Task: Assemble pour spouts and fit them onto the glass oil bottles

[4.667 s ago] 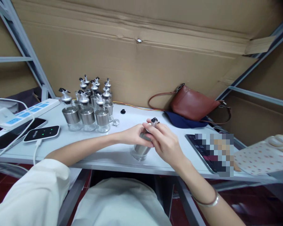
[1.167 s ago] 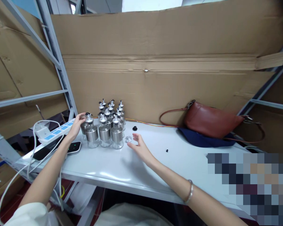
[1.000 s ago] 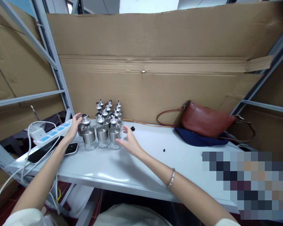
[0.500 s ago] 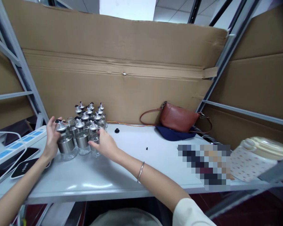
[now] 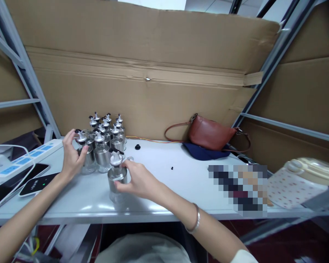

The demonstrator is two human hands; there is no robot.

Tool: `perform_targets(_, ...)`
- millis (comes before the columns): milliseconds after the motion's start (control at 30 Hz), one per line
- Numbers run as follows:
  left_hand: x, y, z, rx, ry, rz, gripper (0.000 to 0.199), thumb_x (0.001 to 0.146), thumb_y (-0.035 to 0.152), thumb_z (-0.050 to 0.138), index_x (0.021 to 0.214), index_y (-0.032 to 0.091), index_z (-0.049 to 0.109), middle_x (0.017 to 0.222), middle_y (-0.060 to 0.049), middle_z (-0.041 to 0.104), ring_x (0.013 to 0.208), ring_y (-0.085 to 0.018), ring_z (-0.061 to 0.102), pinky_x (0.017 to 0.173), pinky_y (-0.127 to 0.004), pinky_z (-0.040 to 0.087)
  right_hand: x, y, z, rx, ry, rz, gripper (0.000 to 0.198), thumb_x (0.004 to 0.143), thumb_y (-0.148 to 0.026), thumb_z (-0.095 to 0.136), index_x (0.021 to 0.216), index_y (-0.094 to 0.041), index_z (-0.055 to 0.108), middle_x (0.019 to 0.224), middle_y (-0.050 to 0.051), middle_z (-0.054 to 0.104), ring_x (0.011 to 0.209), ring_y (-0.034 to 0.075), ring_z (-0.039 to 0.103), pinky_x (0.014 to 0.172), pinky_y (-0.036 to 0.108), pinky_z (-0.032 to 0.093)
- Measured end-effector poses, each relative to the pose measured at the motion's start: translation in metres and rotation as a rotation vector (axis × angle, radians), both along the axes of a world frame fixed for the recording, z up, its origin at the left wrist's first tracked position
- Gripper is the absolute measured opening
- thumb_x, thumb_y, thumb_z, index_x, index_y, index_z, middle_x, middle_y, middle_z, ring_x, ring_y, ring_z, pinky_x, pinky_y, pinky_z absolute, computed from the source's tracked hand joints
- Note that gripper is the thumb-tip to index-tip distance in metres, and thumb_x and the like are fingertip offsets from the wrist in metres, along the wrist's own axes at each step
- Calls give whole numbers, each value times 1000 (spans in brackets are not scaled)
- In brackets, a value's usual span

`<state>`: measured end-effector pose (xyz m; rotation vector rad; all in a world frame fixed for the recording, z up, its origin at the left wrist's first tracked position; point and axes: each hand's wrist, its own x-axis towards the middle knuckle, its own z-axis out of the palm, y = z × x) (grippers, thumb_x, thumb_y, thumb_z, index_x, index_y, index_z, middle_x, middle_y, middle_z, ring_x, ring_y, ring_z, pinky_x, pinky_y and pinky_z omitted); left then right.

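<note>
Toward the table's front, my right hand (image 5: 138, 179) grips a glass oil bottle (image 5: 116, 177) with a metal band and a silver pour spout. Its thumb lies across the band, and the bottle stands apart from the others. My left hand (image 5: 72, 155) is closed around another such oil bottle (image 5: 89, 160) at the left front of the group, thumb in front near the neck. Directly beside that one stands a third bottle (image 5: 102, 157). Several more spouted bottles (image 5: 117, 138) are packed behind, partly hiding one another.
A white power strip (image 5: 30, 160) and a phone-like black device (image 5: 38, 184) lie at the left. A black cap (image 5: 137, 147) and a tiny black piece (image 5: 172, 168) rest mid-table. To the right are a brown bag (image 5: 211, 133), a navy cap (image 5: 200, 152) and a dotted white container (image 5: 287, 186).
My right hand has brought its bottle out of the group toward the table's front. My left hand has shifted right, its thumb now across its bottle. The view has tilted down slightly.
</note>
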<state>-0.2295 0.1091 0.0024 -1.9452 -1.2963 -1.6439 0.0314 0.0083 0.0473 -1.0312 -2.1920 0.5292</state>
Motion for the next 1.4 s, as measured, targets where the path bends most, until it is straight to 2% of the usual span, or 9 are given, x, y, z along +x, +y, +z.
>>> perform_targets(133, 31, -23, 21, 190, -171, 55, 54, 77, 51, 52, 115, 15, 37, 129, -14, 38, 126, -26, 36, 107, -45, 31, 25, -28, 2, -17, 29, -32, 27, 69, -23, 67, 94, -18, 58, 91, 6, 68, 80, 21, 64, 74, 31, 49)
perform_targets(200, 54, -37, 30, 202, -186, -102, 46, 77, 51, 51, 107, 18, 40, 118, -12, 44, 115, -25, 46, 100, -43, 39, 36, -36, -1, -14, 49, -67, 26, 70, -22, 66, 94, -18, 58, 91, 6, 68, 81, 20, 64, 75, 30, 48)
perform_targets(367, 123, -69, 43, -471, -12, -806, 31, 88, 44, 44, 108, 21, 53, 109, -9, 59, 103, -23, 56, 90, -37, 46, 61, -43, -10, -6, 91, -147, 27, 71, -22, 66, 96, -19, 57, 92, 5, 67, 81, 19, 63, 77, 30, 48)
perform_targets(467, 160, -78, 39, -560, -153, -1062, 35, 88, 49, 45, 102, 20, 58, 99, -8, 62, 93, -21, 59, 82, -33, 47, 73, -45, -14, 11, 106, -177, 25, 71, -22, 64, 95, -19, 56, 92, 5, 67, 82, 19, 63, 78, 31, 48)
perform_targets(667, 210, -90, 26, -685, -442, -1355, 31, 89, 45, 47, 104, 20, 56, 88, -4, 60, 79, -16, 57, 73, -28, 47, 87, -50, -22, 75, 184, -217, 28, 70, -19, 58, 98, -19, 55, 89, 5, 66, 76, 19, 62, 73, 30, 50)
perform_targets(967, 217, -85, 7, -689, -393, -1433, 42, 90, 56, 37, 108, 19, 48, 104, -9, 60, 92, -19, 58, 86, -35, 45, 93, -41, -43, -56, 340, -256, 35, 87, -36, 52, 117, -19, 53, 120, 11, 59, 109, 24, 56, 92, 39, 45)
perform_targets(1100, 216, -85, 5, -657, -358, -1371, 42, 90, 56, 37, 107, 20, 50, 107, -9, 61, 101, -20, 57, 92, -36, 41, 90, -40, -51, 38, 459, -343, 40, 87, -39, 51, 123, -24, 43, 126, 11, 48, 117, 23, 49, 90, 38, 46)
perform_targets(1233, 217, -90, 12, -746, -400, -1421, 39, 89, 52, 46, 110, 20, 49, 105, -8, 62, 103, -21, 57, 90, -35, 42, 89, -43, -39, 219, 549, -434, 35, 88, -39, 50, 119, -25, 44, 121, 10, 45, 116, 22, 47, 95, 40, 44)
perform_targets(1400, 217, -91, 14, -830, -393, -1403, 42, 87, 51, 50, 113, 19, 52, 111, -9, 59, 102, -21, 56, 90, -33, 42, 85, -38, -17, 203, 486, -320, 30, 92, -39, 44, 116, -23, 53, 120, 9, 52, 113, 21, 51, 95, 37, 43)
